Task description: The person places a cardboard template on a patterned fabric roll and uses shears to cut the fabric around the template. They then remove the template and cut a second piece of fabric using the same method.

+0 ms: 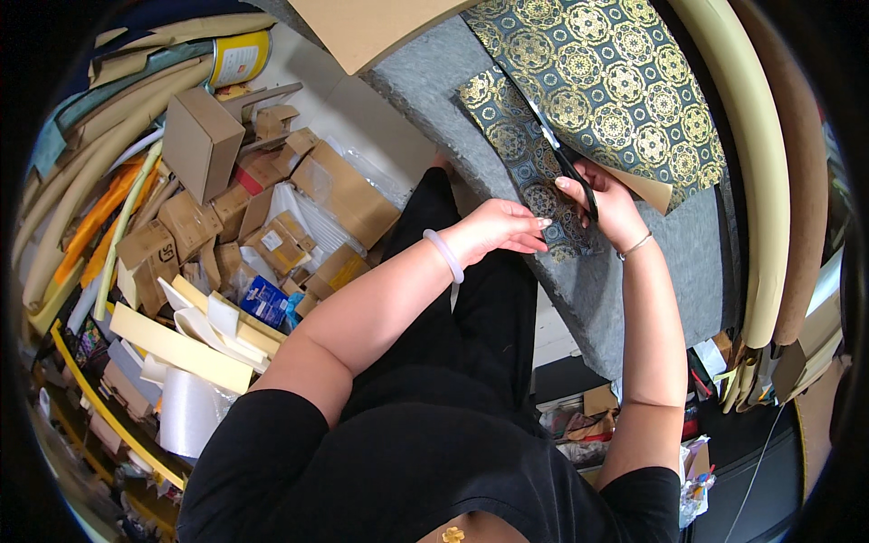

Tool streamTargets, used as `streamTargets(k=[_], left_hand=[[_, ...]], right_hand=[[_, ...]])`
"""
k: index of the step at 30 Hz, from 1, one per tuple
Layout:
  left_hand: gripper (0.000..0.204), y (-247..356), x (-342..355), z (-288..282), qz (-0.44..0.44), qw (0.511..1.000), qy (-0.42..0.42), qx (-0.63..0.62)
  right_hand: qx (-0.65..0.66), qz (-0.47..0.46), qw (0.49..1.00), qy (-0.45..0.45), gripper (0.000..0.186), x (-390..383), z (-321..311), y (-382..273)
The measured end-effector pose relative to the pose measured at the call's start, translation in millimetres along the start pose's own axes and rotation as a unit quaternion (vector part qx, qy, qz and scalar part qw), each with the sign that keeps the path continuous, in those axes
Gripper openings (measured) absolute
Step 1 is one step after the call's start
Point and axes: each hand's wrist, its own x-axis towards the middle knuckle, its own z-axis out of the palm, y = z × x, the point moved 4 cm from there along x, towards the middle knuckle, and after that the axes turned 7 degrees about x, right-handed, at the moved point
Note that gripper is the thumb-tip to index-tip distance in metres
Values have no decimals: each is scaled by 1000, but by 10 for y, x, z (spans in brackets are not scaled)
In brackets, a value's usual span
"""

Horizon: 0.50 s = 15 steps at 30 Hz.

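Black-handled scissors (566,165) are in my right hand (605,201), its fingers wrapped round the handles. Their blades point away from me, along the gap between a large patterned sheet (615,81) and a narrower strip (516,136) of the same dark, gold-medallion material. The sheet's near corner curls up and shows a tan underside. My left hand (498,228) is beside the strip's left edge, fingers loosely stretched and slightly apart; I see nothing held in it. Both pieces lie on a grey, cloth-like work surface (597,312).
Long cream and brown rolls (765,172) flank the surface on the right. A tan board (380,27) overhangs its far left. Cardboard boxes (348,190) and foam offcuts (181,348) crowd the floor at left, near a yellow tin (241,59) and more rolls.
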Motion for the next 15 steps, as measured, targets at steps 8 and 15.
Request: streamTargets(k=[8,15], left_hand=[[35,-232,48,-42,-1,998,-24,54],[22,-278,-765,-348,86,943,115,302]], right_hand=[[25,-28,999,15,36,79,72,-28],[-254,-133,954,93,53,-516,72,301]])
